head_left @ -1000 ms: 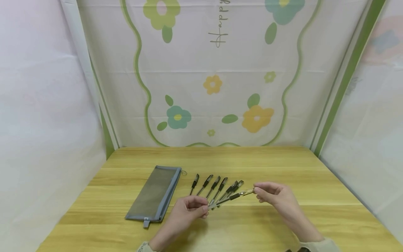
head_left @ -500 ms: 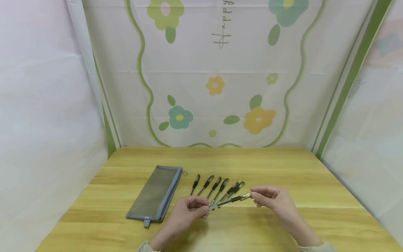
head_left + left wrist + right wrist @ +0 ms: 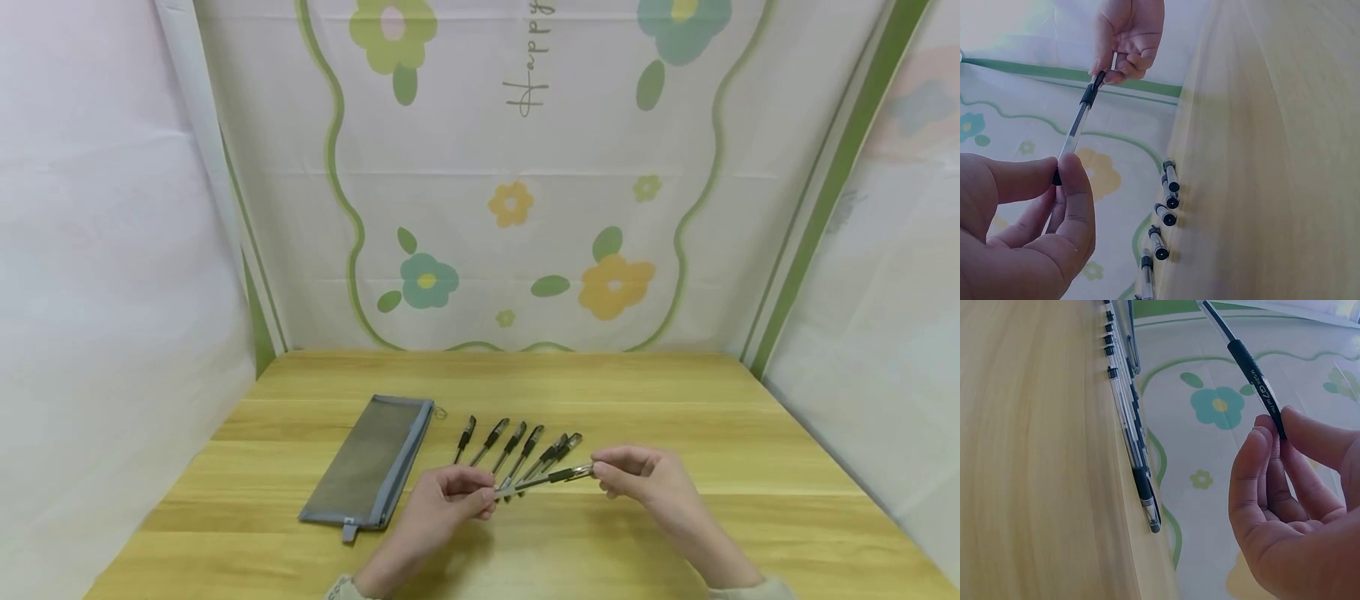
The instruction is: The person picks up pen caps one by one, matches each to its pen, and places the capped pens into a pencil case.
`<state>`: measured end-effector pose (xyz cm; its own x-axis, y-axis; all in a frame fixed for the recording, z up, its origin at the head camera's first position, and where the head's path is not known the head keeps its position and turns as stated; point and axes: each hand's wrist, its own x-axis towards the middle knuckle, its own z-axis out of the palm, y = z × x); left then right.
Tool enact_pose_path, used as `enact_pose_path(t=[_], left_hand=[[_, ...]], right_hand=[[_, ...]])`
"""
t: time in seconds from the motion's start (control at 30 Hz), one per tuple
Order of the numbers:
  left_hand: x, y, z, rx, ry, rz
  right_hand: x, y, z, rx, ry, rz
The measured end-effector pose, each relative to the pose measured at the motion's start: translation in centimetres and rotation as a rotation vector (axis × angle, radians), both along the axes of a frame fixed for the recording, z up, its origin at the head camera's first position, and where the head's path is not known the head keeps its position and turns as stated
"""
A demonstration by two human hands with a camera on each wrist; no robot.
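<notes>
A gel pen [image 3: 561,475] with a clear barrel and black grip is held slanting above the table between both hands. My left hand [image 3: 448,504] pinches its rear end between thumb and fingers, by the black end plug in the left wrist view. At the other end, the thumb and fingers of my right hand [image 3: 652,482] pinch the capped end, close to the black grip [image 3: 1249,367] with white lettering. The fingers partly cover the cap. Behind the held pen, several similar capped pens [image 3: 529,442] lie fanned out; my left hand hides some of their rear ends.
A grey-blue mesh zip pouch [image 3: 363,462] lies flat to the left of the pens, with a ring at its far corner. Under everything is a wood-grain table [image 3: 675,392]. A flower-printed cloth [image 3: 450,150] hangs behind it, and pale cloths flank both sides.
My right hand has moved left and slightly down toward my left hand. The pen's cap sits closer to the black grip than before. The left hand and loose pens stay put.
</notes>
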<state>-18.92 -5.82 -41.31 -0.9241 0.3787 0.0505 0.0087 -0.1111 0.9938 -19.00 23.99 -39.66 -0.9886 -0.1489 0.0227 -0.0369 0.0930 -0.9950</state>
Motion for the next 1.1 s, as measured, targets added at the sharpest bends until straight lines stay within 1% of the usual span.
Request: enact_pose_path(t=[0.37, 0.57, 0.73, 0.83, 0.93, 1.1], left_hand=[[0.12, -0.09, 0.01, 0.019, 0.015, 0.035], [0.16, -0.18, 0.21, 0.039, 0.007, 0.047], [0.16, -0.24, 0.30, 0.006, 0.027, 0.063], [0.16, -0.16, 0.32, -0.005, 0.037, 0.058], [0.15, -0.03, 0.25, 0.021, 0.018, 0.036], [0.08, -0.01, 0.14, 0.022, -0.003, 0.006]], right_hand=[[0.17, 0.00, -0.10, 0.004, 0.004, 0.016], [0.27, -0.21, 0.00, 0.019, 0.059, 0.014], [0.45, -0.29, 0.06, 0.016, 0.112, 0.030], [0.53, -0.31, 0.09, 0.017, 0.128, 0.022], [0.56, -0.36, 0.11, 0.007, 0.136, 0.015], [0.55, -0.37, 0.10, -0.018, 0.154, 0.015]])
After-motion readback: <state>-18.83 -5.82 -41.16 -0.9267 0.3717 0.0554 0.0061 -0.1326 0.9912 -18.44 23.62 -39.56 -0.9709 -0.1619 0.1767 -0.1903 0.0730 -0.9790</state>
